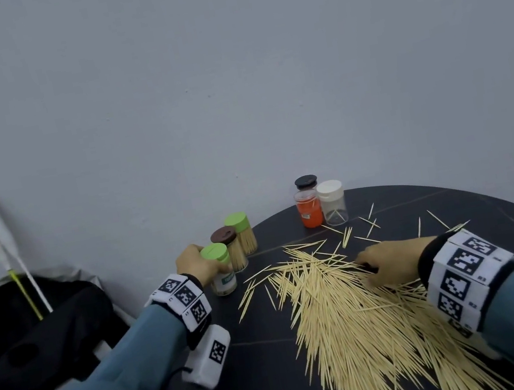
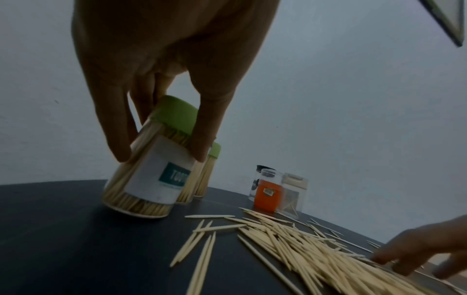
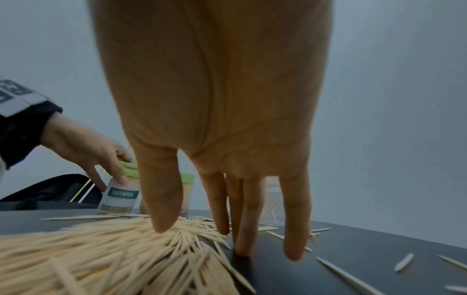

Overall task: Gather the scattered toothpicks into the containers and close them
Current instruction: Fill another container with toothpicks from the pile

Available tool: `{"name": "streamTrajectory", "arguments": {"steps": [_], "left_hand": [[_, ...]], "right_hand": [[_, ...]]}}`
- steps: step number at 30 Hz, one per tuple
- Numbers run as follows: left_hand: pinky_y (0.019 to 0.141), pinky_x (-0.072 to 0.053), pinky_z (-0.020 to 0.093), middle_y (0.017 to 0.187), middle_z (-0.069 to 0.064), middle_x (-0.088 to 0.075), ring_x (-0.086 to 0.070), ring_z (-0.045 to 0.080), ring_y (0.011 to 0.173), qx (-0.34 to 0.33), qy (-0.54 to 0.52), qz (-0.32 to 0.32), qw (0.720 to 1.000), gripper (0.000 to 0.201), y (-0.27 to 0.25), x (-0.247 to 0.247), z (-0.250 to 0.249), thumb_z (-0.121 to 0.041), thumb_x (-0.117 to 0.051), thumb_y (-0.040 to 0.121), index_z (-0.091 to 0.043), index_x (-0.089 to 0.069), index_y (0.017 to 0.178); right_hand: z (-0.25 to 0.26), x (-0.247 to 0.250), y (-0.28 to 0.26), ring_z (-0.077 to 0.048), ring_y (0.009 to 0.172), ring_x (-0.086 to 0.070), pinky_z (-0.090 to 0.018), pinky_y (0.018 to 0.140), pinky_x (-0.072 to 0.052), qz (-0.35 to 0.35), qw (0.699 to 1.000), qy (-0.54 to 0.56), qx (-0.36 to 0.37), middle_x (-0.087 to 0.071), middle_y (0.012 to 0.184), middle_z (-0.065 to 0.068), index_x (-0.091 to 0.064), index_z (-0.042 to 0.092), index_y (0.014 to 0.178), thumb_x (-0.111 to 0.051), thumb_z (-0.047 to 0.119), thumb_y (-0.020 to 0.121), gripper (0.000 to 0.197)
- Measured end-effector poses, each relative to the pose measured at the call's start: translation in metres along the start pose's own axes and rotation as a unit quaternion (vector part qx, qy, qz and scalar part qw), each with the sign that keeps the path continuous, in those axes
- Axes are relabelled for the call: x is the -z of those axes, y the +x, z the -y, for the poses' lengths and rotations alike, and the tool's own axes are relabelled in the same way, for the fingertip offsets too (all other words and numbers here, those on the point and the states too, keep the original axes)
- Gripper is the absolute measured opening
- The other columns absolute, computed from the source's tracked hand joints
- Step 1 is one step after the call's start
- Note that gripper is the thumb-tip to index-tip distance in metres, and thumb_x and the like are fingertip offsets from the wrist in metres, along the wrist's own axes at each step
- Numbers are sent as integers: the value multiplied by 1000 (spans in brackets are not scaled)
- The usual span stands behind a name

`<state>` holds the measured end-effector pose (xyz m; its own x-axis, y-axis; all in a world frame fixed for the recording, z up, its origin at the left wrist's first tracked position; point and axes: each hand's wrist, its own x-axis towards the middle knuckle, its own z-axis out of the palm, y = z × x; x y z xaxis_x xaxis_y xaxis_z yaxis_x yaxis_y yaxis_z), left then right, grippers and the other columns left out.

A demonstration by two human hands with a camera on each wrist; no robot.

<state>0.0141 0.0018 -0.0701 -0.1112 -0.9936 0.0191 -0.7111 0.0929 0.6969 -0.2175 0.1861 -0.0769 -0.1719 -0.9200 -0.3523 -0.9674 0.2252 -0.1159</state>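
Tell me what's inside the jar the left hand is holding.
The labelled jar, green lid on, is packed with toothpicks, seen through its clear wall beside the label. The left hand has its grip around it. The label hides the middle part.

— What can't you make out on the table (image 1: 264,382)?

— Its near and right edges run out of the head view, and the toothpick pile (image 1: 354,308) runs out at the bottom with them. The right hand (image 1: 387,262) covers part of the pile; its fingertips (image 3: 294,251) show only from the right wrist.

— And the jars at the far left edge?

— The left hand (image 1: 197,263) hides the back of the green-lidded jar (image 1: 221,271); its label is cut to "TOO" by a finger in the left wrist view. The brown-lidded jar (image 1: 230,247) is hidden behind it there.

— The far edge?

— The black-lidded jar (image 1: 305,182) stands mostly behind the orange jar (image 1: 309,209), contents unseen. The orange jar's sticker is too small to read.
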Motion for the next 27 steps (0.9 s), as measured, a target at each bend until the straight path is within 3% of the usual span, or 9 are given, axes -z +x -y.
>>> {"name": "streamTrajectory", "arguments": {"steps": [3,8,10,12,15,17,22,25,27], "left_hand": [[82,-52,37,104,14,-60,-59,31,104,2,0,-2,1000,49,-2,-3,-2,-10,-85,67,-3,-59,108],[79,-41,29,124,16,-55,-52,31,115,4,20,13,1000,64,-7,-4,-5,-14,-82,72,-1,-47,124],[87,-40,32,133,17,-49,-48,32,122,-10,37,-2,999,75,-10,-5,-8,-16,-81,73,-1,-39,132],[104,-33,43,141,13,-43,-41,30,130,-53,96,-51,993,82,-16,-8,-15,-23,-80,74,-6,-33,139],[112,-21,49,144,9,-38,-35,27,133,-160,140,-84,974,74,-27,-14,-34,-25,-73,80,-11,-32,140],[111,-26,46,140,9,-42,-38,26,129,-215,111,-66,968,65,-32,-22,-50,-22,-71,82,-11,-37,137],[100,-33,25,135,8,-48,-43,19,126,-294,56,30,954,51,-32,-56,-93,-16,-68,85,-10,-46,130],[97,-34,22,133,9,-51,-46,20,124,-331,60,74,939,50,-27,-81,-118,-13,-68,84,-7,-47,130],[101,-34,26,134,11,-50,-46,23,125,-346,75,99,930,55,-21,-96,-132,-10,-69,82,-4,-46,131]], "right_hand": [[-1,0,0,-20,123,-46,-33,103,-39,6,1000,-11,2,-47,136,-5,-44,11,134,-45,33,97,43],[-3,0,1,-20,125,-44,-35,106,-37,3,1000,-10,4,-45,139,-4,-40,15,138,-45,30,96,45],[-4,1,0,-19,126,-44,-34,106,-37,5,1000,-6,6,-45,140,-3,-39,16,138,-45,28,96,45],[-5,1,-1,-19,126,-44,-34,106,-37,7,1000,-1,6,-45,140,-3,-38,17,139,-45,29,96,45],[-7,2,-2,-19,126,-45,-35,106,-37,10,1000,9,5,-45,140,-3,-36,19,141,-46,30,96,47],[-9,2,-3,-19,125,-45,-35,106,-37,12,1000,16,3,-46,139,-3,-36,20,141,-47,30,95,48],[-11,4,-7,-19,124,-46,-33,104,-38,17,999,33,3,-48,137,-4,-39,18,139,-47,27,96,45],[-13,6,-8,-20,124,-46,-34,104,-38,19,999,46,3,-48,136,-4,-40,19,139,-48,28,96,45],[-16,7,-8,-20,124,-47,-35,105,-38,16,998,56,5,-49,136,-4,-41,19,138,-49,27,95,44]]}}
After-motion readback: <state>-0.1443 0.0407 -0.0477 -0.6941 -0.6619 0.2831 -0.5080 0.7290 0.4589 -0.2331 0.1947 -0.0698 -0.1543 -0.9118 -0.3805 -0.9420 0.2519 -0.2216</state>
